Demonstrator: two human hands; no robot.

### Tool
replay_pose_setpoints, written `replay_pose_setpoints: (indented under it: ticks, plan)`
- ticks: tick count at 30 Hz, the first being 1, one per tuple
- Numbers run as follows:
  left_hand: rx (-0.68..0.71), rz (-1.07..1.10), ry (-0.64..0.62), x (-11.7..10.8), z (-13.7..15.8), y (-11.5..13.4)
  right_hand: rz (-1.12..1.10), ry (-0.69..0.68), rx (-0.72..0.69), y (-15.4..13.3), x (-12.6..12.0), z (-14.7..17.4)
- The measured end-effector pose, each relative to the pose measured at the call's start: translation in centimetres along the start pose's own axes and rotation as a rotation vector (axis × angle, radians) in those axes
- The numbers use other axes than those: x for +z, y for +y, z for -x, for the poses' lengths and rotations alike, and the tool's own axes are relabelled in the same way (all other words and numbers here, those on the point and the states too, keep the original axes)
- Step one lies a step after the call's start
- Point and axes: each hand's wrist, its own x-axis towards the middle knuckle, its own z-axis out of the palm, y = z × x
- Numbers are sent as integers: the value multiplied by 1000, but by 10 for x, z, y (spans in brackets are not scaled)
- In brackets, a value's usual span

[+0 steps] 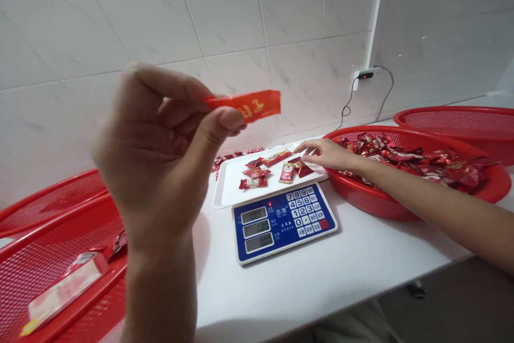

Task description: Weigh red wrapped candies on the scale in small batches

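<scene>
Two red baskets sit on the white counter beside the scale. Left hand lifts an orange packet, grip pinched shut on its end. Right hand, fingers loosely open, touches a red candy on the scale's tray.

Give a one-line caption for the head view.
Left hand pinches an orange printed wrapper strip aloft; right hand touches a red foil candy on the white scale tray.
</scene>
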Motion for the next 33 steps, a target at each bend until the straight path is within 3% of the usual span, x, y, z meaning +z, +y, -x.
replay_pose_setpoints:
  ticks: [7, 11, 14, 18, 23, 26, 28, 29, 33]
  plan:
    - [-87, -188, -110, 2, 3, 2, -22, 65, -133, 4, 0, -3]
    - [-103, -274, -219, 5, 5, -15, -298, 2, -292, -14, -13, 0]
    - [-206, -241, -289, 13, 11, -27, -446, -34, -356, -39, -22, 10]
    - [-295, -171, -366, 24, 19, -29, -470, 68, -401, -66, -20, 25]
    - [-374, -99, -440, 25, 19, -28, -462, 134, -355, -60, -27, 36]
    - [-456, -255, -505, 20, 20, -53, -259, 252, -231, -36, -53, 43]
    - [-555, -455, -611, 17, 26, -82, 19, 342, -85, -18, -71, 48]
    - [-615, -584, -726, 15, 31, -99, 189, 366, 3, -9, -79, 50]
    - [-776, -708, -935, 8, 55, -149, 748, 368, 315, 14, -87, 56]
